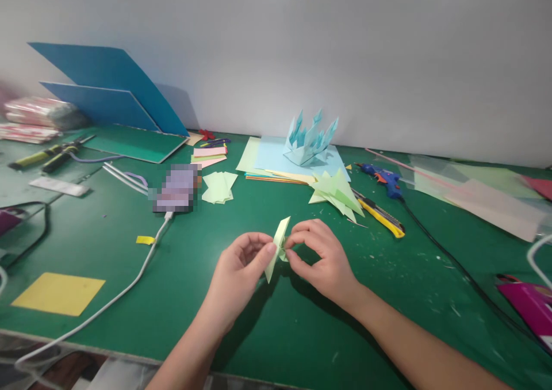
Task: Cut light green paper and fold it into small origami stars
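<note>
A small folded piece of pale green paper (279, 245) is pinched from both sides above the green table (181, 298). My left hand (239, 269) grips its left side with curled fingers. My right hand (321, 257) pinches its right side with thumb and fingertips. Further back lies a heap of folded pale green paper points (337, 193), and to the left of it a small stack of pale green paper squares (219, 186). A light blue folded paper crown (309, 138) stands on sheets of coloured paper (267, 160).
A yellow utility knife (382, 216) and a blue glue gun (383, 178) with a black cord lie at the right. A blurred device (176, 188) with a white cable (129, 286) sits at the left. A yellow sheet (58, 293), blue boards (107, 88) and pliers (47, 155) lie at the far left.
</note>
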A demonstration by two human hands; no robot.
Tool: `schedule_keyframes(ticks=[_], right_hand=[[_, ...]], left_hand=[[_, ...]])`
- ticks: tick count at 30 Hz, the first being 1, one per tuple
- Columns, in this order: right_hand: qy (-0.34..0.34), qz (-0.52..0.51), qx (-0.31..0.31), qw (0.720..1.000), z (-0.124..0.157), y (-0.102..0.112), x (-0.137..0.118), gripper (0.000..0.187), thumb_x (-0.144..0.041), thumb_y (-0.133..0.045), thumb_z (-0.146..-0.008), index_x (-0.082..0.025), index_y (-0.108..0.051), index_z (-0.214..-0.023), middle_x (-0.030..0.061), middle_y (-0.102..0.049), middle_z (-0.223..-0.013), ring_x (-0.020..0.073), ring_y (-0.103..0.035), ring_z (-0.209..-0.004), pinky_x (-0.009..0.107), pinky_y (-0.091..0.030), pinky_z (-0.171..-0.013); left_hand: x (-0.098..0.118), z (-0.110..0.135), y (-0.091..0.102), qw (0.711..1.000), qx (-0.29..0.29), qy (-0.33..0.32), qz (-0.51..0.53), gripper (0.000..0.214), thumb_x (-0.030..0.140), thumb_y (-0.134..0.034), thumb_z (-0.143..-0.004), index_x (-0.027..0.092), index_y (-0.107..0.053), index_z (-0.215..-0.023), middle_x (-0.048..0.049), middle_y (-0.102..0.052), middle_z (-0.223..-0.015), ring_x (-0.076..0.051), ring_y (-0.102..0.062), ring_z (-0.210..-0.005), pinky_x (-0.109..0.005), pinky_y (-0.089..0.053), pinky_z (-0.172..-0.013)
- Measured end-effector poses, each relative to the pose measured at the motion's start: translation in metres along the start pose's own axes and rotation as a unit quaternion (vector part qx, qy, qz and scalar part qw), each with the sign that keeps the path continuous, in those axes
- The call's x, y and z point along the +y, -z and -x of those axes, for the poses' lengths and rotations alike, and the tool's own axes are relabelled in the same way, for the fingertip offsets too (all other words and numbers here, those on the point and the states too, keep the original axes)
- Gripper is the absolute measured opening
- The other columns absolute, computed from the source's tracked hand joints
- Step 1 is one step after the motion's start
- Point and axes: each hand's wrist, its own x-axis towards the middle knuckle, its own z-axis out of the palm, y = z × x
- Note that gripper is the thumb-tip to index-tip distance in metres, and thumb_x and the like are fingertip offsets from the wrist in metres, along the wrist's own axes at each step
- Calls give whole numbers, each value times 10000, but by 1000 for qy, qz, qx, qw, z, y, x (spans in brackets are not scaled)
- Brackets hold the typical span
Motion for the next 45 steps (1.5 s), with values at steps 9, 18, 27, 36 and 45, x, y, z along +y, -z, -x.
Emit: schedule_keyframes(ticks=[9,18,27,36,45], right_hand=[[2,8,-15,1000,0,0,0,122,-113,-567,-774,-229,-571,-735,5,-576,-762,168,-528,-743,326,-434,-690],[28,14,-30,999,-1,0,2,122,-101,-567,-764,-220,-581,-741,5,-574,-759,162,-528,-745,321,-428,-704],[22,2,-59,998,-1,0,2,126,-98,-569,-770,-220,-580,-744,5,-589,-754,160,-538,-733,322,-423,-708],[21,29,-90,995,0,-2,5,108,-99,-583,-776,-203,-599,-750,15,-605,-762,167,-544,-756,338,-409,-736],[10,48,-118,992,1,-2,9,113,-112,-570,-797,-205,-606,-744,19,-614,-756,174,-532,-753,354,-400,-736]], left_hand=[[7,1,5,990,14,-64,-126,114,261,-640,-678,193,-704,-742,-35,-717,-754,-172,-649,-700,-286,-530,-682],[5,2,13,960,24,-135,-245,94,239,-653,-686,239,-743,-713,-28,-745,-733,-212,-664,-671,-326,-524,-657],[3,0,15,899,-28,-238,-366,136,133,-570,-750,214,-673,-714,-1,-665,-669,-153,-581,-609,-261,-456,-611],[-4,-3,18,806,-55,-331,-488,137,82,-507,-822,171,-594,-767,-81,-611,-1000,-205,-572,-875,-349,-474,-790],[-3,-5,21,757,-118,-354,-536,214,126,-411,-904,176,-569,-769,-50,-627,-810,-199,-551,-765,-327,-458,-694]])
